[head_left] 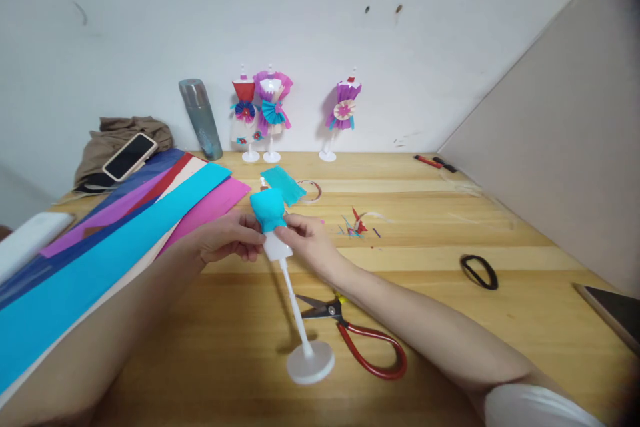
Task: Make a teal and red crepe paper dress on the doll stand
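A small white mannequin [277, 247] on a round-based stand tilts toward the far side, its upper body wrapped in turquoise crepe paper [269, 209]. My left hand [233, 235] grips the mannequin's left side at the waist, fingers closed. From the right, my right hand [306, 240] pinches the waist at the lower edge of the crepe paper. The stand's base [311, 363] hangs toward me. Beside it lie open scissors [370, 340] with red handles. Behind the mannequin is a loose turquoise crepe piece [285, 185] next to a roll of tape [311, 191].
Colored paper sheets [115, 227] cover the left side, with a phone [130, 156] on brown cloth [120, 130] behind. Along the wall stand a bottle [201, 120] and dressed mannequins [271, 113]. Paper scraps [356, 225], a black band [479, 271] and a red cutter [428, 161] lie right.
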Action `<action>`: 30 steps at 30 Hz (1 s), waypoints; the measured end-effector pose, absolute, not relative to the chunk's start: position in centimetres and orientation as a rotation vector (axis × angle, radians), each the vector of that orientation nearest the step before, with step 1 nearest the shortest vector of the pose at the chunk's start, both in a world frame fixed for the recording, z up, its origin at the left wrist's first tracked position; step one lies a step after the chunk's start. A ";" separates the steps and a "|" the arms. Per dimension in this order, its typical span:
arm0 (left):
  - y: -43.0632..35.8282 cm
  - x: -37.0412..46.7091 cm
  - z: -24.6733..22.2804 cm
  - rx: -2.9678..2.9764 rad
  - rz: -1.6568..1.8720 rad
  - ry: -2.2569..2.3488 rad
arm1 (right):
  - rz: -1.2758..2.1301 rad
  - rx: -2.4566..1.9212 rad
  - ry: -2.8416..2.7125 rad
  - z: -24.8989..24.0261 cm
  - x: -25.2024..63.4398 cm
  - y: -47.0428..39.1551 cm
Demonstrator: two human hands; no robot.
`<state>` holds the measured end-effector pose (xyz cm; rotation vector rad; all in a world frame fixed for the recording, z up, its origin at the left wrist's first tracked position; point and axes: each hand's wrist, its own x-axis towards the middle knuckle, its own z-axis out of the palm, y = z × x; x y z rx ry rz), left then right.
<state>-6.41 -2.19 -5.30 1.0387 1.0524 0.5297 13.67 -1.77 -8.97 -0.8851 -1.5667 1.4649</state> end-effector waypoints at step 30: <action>-2.3 -5.9 -5.2 1.029 0.615 1.042 | 1.561 -0.841 -1.450 -8.3 13.6 -2.0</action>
